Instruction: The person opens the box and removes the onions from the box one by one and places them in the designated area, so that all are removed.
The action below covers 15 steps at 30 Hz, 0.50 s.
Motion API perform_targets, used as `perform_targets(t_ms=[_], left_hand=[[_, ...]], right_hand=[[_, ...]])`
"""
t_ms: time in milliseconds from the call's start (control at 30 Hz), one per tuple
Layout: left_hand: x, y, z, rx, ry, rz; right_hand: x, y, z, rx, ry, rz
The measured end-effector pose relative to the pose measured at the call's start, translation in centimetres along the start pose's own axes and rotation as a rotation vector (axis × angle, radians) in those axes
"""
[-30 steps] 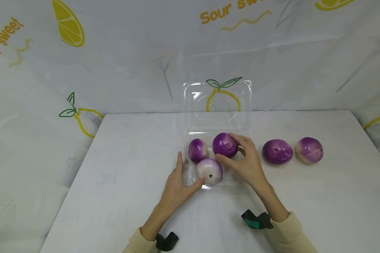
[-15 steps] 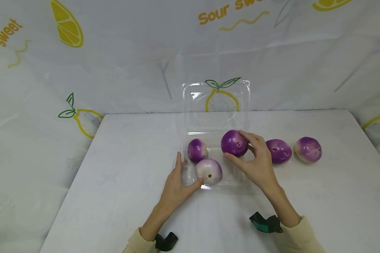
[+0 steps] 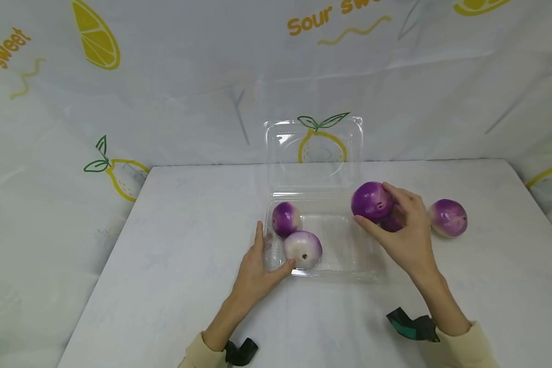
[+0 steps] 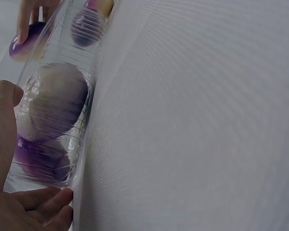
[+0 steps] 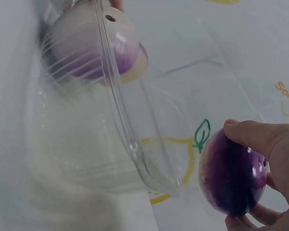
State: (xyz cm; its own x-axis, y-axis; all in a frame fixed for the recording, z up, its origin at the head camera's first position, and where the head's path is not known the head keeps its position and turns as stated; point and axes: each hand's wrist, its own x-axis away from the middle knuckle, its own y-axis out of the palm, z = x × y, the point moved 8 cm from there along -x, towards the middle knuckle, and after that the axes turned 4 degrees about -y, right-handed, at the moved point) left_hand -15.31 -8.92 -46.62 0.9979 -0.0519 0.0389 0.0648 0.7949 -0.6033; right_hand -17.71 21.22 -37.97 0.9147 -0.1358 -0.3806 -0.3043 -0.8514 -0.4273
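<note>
Lettering, orange, on white backdrop cloth (image 3: 188, 66).
Item 1: head view, between 12 and 1 o'clock, inscription "Sour swe…" (image 3: 333, 15), slanting upward, last letters cut by the top edge.
Item 2: head view, 10 o'clock, inscription "…our sweet" (image 3: 1, 61), steeply slanted, first letter cut by the left edge.
Item 3: right wrist view, 3 o'clock, word "Sour" (image 5: 285, 94), slanting downward, its end cut by the right edge.

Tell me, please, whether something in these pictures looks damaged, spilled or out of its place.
Nothing stands out. The clear container rests on the table with its lid open, two purple-and-white objects lie inside, and the right hand holds a purple object. No spill or crack is visible.
</note>
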Motion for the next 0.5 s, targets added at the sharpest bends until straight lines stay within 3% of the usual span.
perform_targets(t_ms=[200,500], left_hand=[[0.0,0.0,0.0,-0.003,0.006,0.004],[0.0,0.1,0.0,-0.007,0.000,0.001]], right_hand=[[-0.2,-2.4,0.8,0.041,0.005,0.078],[0.1,-6.5,2.8,0.101,0.152,0.188]])
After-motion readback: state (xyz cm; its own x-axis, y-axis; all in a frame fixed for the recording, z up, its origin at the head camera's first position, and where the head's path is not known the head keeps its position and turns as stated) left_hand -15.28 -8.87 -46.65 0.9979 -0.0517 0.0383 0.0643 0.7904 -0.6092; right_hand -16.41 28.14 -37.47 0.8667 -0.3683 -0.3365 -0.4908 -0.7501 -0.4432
